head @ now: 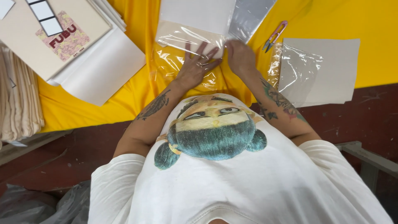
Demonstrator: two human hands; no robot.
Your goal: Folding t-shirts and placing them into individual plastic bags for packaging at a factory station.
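Plastic bag (182,62) lies on yellow cloth (124,103) over a dark red floor (356,116).

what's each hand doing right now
Left hand: open, fingers spread flat on the clear plastic bag.
Right hand: open, palm down on the same bag, gripping nothing.

This looks like a garment packing workshop. A bench (124,95) covered in yellow cloth carries clear plastic bags (298,68), grey cardboard sheets (336,62), a stack of folded white fabric (103,68) and thread snips (274,35). Folded cream cloth (18,95) is piled at one side, above a worn red floor (356,120).
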